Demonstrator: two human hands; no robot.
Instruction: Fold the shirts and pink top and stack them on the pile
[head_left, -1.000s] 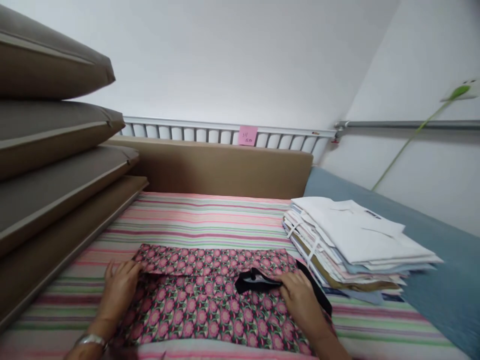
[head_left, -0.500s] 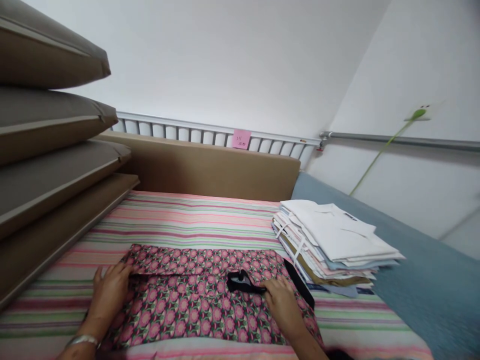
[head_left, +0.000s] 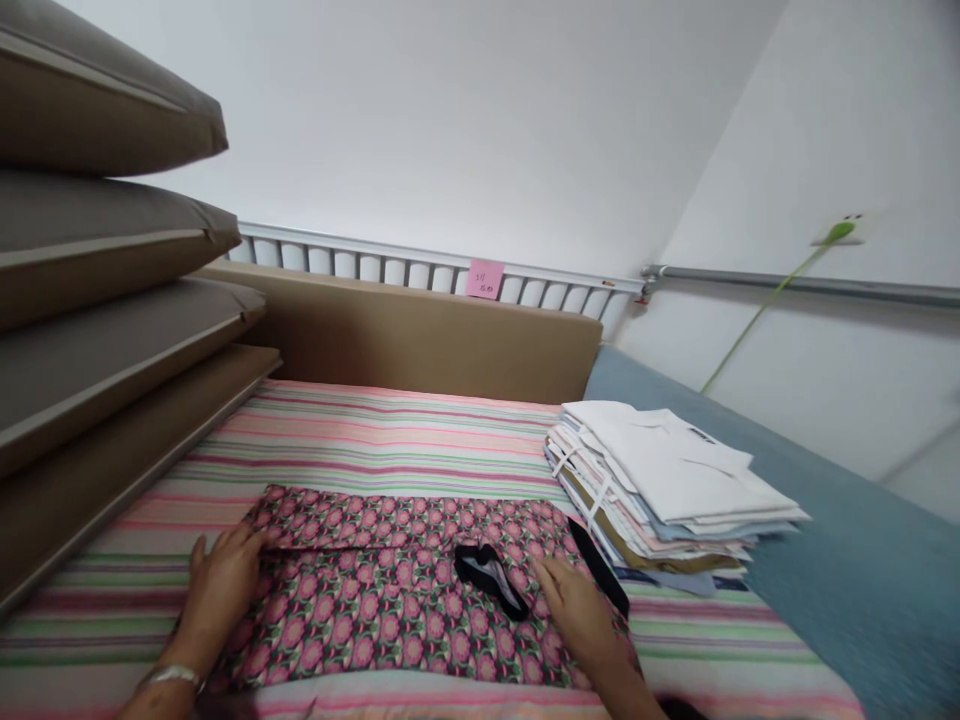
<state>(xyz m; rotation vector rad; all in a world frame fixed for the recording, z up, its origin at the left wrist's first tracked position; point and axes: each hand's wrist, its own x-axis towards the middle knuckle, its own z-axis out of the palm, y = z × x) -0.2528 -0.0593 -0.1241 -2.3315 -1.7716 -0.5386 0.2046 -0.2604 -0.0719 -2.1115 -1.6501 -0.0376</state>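
A pink flowered garment [head_left: 390,590] lies flat on the striped sheet [head_left: 390,440], its far edge folded over. My left hand [head_left: 221,580] rests flat on the garment's left end, fingers stretched out. My right hand [head_left: 581,610] lies flat on the right end, fingers apart, beside a black strap [head_left: 491,575] that curls across the cloth and runs off to the right.
A stack of folded white and pale clothes [head_left: 667,490] sits at the right of the sheet, by a blue mattress [head_left: 825,560]. Brown cushions [head_left: 97,280] are stacked at the left. A tan headboard [head_left: 427,335] and white rail [head_left: 420,265] stand behind.
My right hand has slid a little toward me and off the black strap, which now lies loose on the cloth. My left hand stays in place.
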